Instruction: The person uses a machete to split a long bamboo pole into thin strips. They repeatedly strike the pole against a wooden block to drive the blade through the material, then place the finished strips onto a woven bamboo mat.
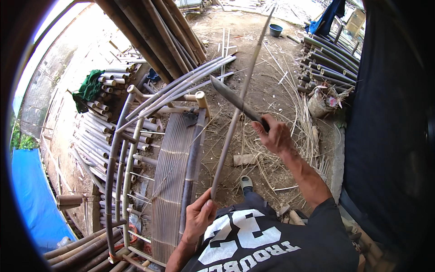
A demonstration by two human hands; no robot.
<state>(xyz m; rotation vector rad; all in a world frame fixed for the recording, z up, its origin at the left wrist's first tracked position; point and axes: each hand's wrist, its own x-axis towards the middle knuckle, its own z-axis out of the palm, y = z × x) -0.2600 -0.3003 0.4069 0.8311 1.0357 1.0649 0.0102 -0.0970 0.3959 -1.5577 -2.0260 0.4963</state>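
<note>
My left hand is closed round the near end of a long, thin bamboo strip, which slants up and away toward the far top of the view. In my right hand is the dark handle of a machete. Its long, slightly curved blade points to the upper left and crosses the strip, at or very near its surface; whether the edge bites into it I cannot tell. Left of my left hand stands a bamboo bench with a slatted seat.
Several pale bamboo poles lie across the bench's far end. Shavings litter the ground ahead. Cut bamboo is stacked at the left and far right. A sack stands by the dark sheet at right; a bucket sits far off.
</note>
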